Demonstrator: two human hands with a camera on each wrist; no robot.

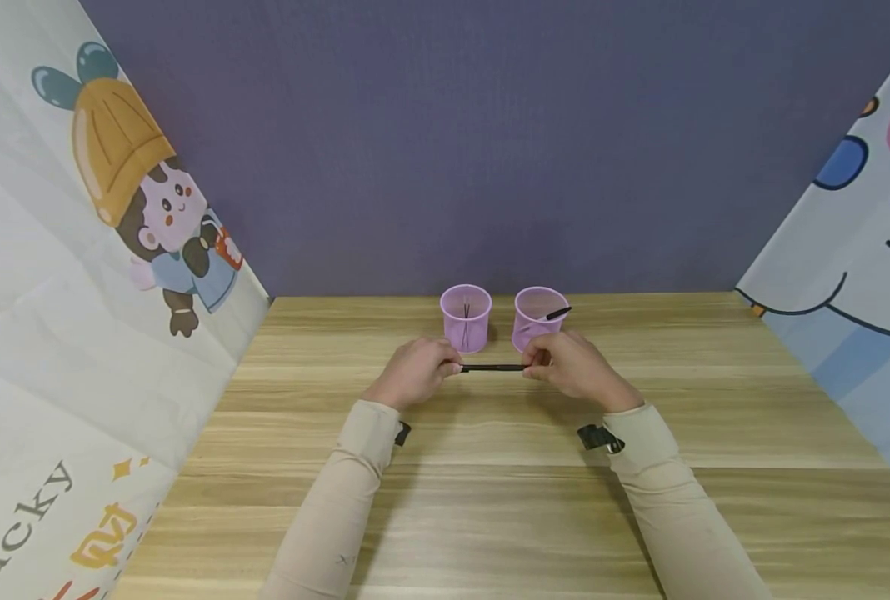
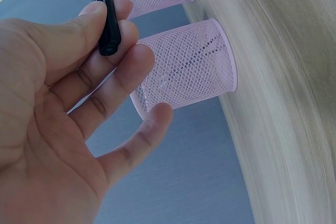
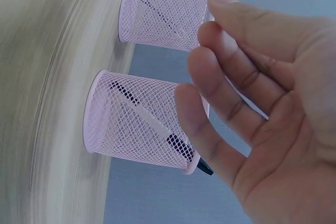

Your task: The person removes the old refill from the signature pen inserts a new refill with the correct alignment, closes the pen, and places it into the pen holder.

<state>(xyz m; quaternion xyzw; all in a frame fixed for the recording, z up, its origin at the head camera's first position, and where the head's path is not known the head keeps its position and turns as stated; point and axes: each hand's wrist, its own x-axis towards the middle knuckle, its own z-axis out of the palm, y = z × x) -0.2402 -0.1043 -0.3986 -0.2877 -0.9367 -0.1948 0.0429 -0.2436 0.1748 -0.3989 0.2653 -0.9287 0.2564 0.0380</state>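
Observation:
A black capped pen (image 1: 492,367) lies level between my two hands, in front of the cups. My left hand (image 1: 413,372) pinches its left end; in the left wrist view, thumb and fingers grip the end with the clip (image 2: 109,32). Thumb and fingers of my right hand (image 1: 576,367) pinch the other end. Just beyond my hands stand two pink mesh cups. Thin dark sticks lean inside the left cup (image 1: 454,327). Inside the right cup (image 3: 152,90) leans a pale-barrelled pen with black ends (image 3: 176,145), one end above the rim.
Both cups stand upright on a wood-grain table (image 1: 490,517), close to a dark blue-grey back panel (image 1: 490,142). Cartoon-printed white sheets border the table, a left sheet (image 1: 62,333) and a right sheet (image 1: 850,250).

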